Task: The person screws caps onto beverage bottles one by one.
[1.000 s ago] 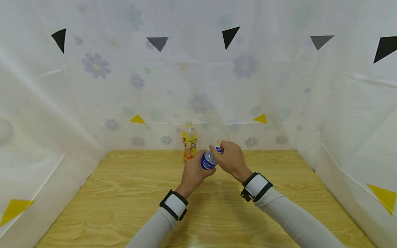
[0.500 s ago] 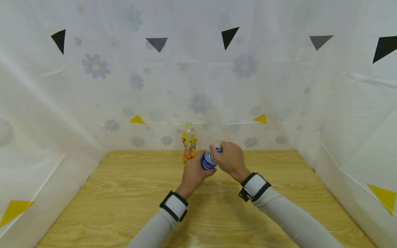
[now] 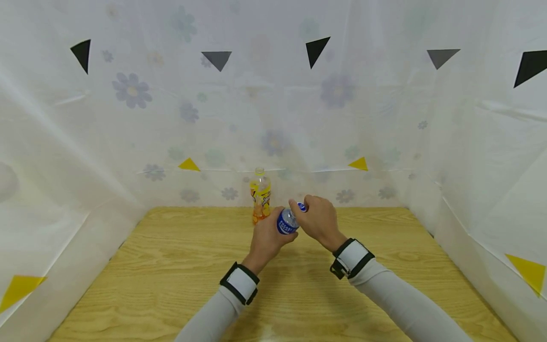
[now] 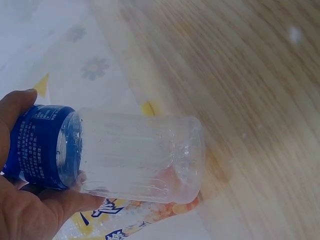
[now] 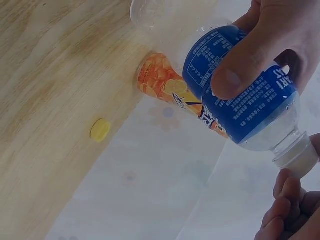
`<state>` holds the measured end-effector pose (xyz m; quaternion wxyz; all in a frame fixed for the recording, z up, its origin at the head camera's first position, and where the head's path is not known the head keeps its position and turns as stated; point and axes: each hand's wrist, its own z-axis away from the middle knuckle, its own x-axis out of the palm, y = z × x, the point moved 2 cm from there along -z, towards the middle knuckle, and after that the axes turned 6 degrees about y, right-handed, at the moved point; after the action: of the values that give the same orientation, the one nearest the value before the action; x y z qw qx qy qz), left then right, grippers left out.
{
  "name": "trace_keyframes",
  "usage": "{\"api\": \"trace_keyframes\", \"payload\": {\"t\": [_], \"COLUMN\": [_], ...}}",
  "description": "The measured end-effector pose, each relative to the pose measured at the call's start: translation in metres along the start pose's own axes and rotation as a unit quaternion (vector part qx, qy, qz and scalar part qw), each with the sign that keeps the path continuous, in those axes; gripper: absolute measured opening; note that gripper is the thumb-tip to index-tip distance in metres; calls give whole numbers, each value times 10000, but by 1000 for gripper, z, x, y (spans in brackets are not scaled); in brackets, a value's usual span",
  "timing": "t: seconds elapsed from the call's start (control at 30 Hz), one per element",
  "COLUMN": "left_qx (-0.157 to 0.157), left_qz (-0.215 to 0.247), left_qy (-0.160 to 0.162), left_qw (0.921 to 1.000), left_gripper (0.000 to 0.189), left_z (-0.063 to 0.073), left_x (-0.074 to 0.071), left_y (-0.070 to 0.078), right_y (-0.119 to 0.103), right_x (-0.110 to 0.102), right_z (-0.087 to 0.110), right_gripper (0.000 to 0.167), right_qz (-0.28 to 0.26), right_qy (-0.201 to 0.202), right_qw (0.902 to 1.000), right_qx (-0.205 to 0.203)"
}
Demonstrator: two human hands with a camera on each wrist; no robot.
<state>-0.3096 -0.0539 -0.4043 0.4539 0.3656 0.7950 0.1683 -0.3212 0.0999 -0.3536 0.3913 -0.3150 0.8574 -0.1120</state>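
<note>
In the head view my left hand (image 3: pixel 266 237) grips a clear plastic bottle (image 3: pixel 287 223) with a blue label, tilted above the table. The left wrist view shows the clear lower part of the bottle (image 4: pixel 135 155) with droplets inside. My right hand (image 3: pixel 318 221) pinches the bottle's cap (image 3: pixel 302 206), whose blue top shows between thumb and fingers. In the right wrist view the cap (image 5: pixel 300 159) sits at the bottle's neck; whether it is loose I cannot tell. Behind my left hand stands an uncapped bottle with a yellow and orange label (image 3: pixel 261 192).
A yellow bottle cap (image 5: pixel 100 130) lies on the wooden table (image 3: pixel 183 256) near its back edge, seen in the right wrist view. Pale flowered sheeting (image 3: pixel 273 109) with taped triangles hangs behind the table and along both sides.
</note>
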Motion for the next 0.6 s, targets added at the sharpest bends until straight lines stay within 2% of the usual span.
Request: {"api": "trace_keyframes", "payload": {"t": [0.23,0.43,0.6], "left_qx": [21,31,6], "left_qz": [58,48,-23], "left_qy": [-70,-119,-125], "left_qw": [10000,9999,9999], "left_gripper": [63,64,64], "left_z": [-1,-1,-1], "left_x": [-1,-1,0], "left_y": [1,1,1], "right_y": [4,4,2], "right_x": [-2,-5,-6], "right_z": [1,2,6], "right_gripper": [50,47,37], "right_qz": [-151,-273,-434], "right_qy": [-112,-506,-745], "right_qw": [9998,9981,9958], "right_qx": [-1,212,316]}}
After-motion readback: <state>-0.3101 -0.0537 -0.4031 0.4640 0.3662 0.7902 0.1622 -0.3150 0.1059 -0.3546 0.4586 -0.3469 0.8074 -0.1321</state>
